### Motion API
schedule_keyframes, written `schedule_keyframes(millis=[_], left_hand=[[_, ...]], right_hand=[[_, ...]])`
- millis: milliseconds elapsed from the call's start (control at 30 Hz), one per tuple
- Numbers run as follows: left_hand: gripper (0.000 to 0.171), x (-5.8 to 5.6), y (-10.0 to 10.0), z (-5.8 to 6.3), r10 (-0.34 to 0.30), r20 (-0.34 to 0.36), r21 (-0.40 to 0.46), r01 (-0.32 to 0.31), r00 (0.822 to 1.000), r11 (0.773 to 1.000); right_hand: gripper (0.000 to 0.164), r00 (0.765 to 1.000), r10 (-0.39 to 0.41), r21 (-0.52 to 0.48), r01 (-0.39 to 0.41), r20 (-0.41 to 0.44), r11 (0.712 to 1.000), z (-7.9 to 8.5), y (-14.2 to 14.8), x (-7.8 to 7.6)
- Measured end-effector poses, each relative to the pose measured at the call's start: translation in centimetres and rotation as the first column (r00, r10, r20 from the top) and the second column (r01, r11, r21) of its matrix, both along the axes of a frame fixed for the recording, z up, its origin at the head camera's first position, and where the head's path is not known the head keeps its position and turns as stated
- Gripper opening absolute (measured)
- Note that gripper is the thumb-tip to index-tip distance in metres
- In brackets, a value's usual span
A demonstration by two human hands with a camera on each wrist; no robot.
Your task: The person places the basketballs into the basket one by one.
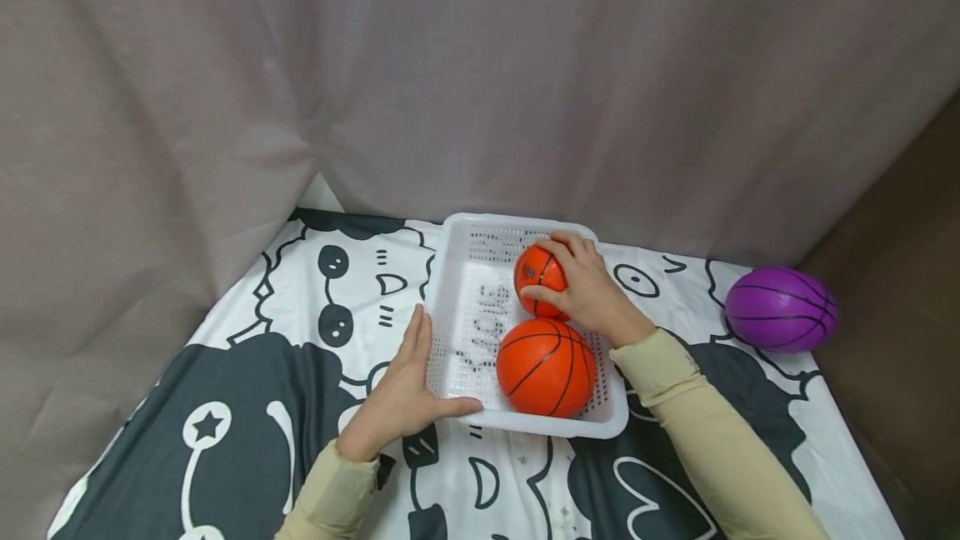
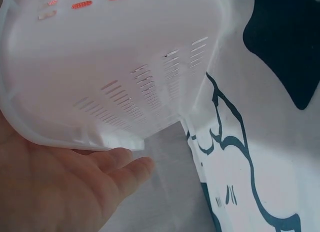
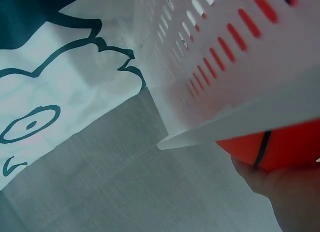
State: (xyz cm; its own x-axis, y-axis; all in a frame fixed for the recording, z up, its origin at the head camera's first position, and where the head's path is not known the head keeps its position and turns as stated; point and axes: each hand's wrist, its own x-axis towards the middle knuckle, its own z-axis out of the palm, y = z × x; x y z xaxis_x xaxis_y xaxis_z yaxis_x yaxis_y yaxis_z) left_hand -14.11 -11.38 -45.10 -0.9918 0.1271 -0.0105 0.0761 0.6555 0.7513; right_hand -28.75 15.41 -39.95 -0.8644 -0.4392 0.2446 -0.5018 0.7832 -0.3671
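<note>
In the head view a white plastic basket (image 1: pixel 525 424) with slotted sides holds two orange basketballs. My right hand (image 1: pixel 588 290) grips the smaller orange basketball (image 1: pixel 531 275) from above, fingers spread over its top and right side, toward the basket's back right. Just in front of it lies the larger orange basketball (image 1: pixel 546 367). My left hand (image 1: pixel 401 398) rests against the basket's left side with straight fingers, its thumb reaching across the front left corner. In the left wrist view those fingers lie along the basket's rim. The right wrist view shows part of the ball (image 3: pixel 295 142) over the rim.
A purple basketball (image 1: pixel 782 309) sits on the patterned black-and-white cloth (image 1: pixel 360 273), off to the right of the basket. Grey curtain fabric (image 1: pixel 480 90) hangs right behind the basket and along the left. A brown surface (image 1: pixel 900 340) borders the cloth on the right.
</note>
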Motion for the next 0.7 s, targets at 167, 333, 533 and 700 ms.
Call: schedule_keyframes(millis=[167, 333, 533, 700], left_hand=[[0.139, 0.0, -0.1, -0.03, 0.002, -0.005, -0.004, -0.002, 1.0, 1.0], [0.14, -0.05, -0.12, -0.11, 0.003, -0.006, -0.003, -0.003, 1.0, 1.0], [0.141, -0.02, -0.08, -0.1, 0.001, -0.009, -0.004, -0.001, 1.0, 1.0], [0.139, 0.01, -0.15, -0.14, -0.005, -0.031, 0.001, 0.005, 0.999, 1.0]], right_hand=[[0.077, 1.0, 0.006, 0.027, -0.007, 0.023, 1.0, -0.05, -0.06, -0.17], [0.08, 0.998, 0.007, 0.076, -0.011, 0.058, 0.997, -0.06, 0.0, -0.21], [0.082, 0.995, 0.021, 0.17, -0.038, 0.103, 0.985, -0.04, 0.21, -0.37], [0.082, 0.992, 0.036, 0.171, -0.057, 0.125, 0.984, -0.16, 0.28, -0.65]])
